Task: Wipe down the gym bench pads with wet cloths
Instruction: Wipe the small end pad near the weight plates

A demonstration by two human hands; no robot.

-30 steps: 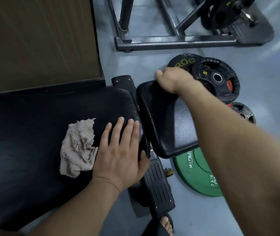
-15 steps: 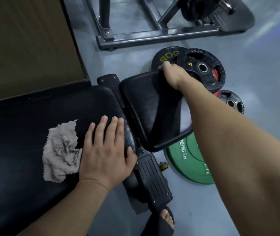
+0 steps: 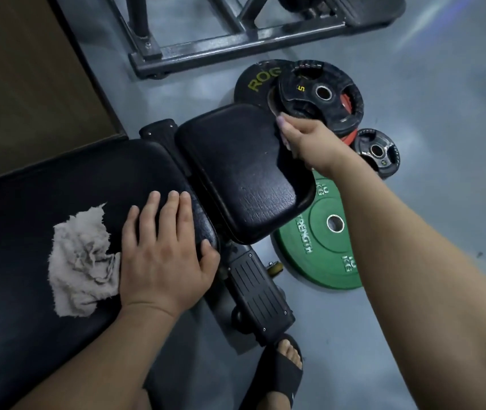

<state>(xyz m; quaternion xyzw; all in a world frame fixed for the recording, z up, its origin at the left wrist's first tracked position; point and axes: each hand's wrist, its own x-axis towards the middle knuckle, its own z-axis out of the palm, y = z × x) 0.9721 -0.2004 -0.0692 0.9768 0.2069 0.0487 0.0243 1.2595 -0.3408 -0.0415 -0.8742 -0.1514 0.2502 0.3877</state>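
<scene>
A black gym bench fills the left of the head view: a long back pad (image 3: 58,184) and a smaller seat pad (image 3: 235,167) to its right. A crumpled beige cloth (image 3: 79,261) lies on the long pad. My left hand (image 3: 161,250) rests flat on that pad's right end, just right of the cloth, fingers straight. My right hand (image 3: 303,140) grips the far right edge of the seat pad, fingers curled under its rim.
Weight plates lie on the grey floor right of the bench: a green one (image 3: 330,235), black ones (image 3: 321,96) and a small one (image 3: 377,150). A steel rack base (image 3: 235,39) stands behind. My sandalled foot (image 3: 283,368) is beside the bench frame (image 3: 259,294). A brown panel (image 3: 28,78) is at left.
My right hand has slid along the seat pad's far edge from its back corner toward the right side. The left hand and cloth stay put; the camera has shifted.
</scene>
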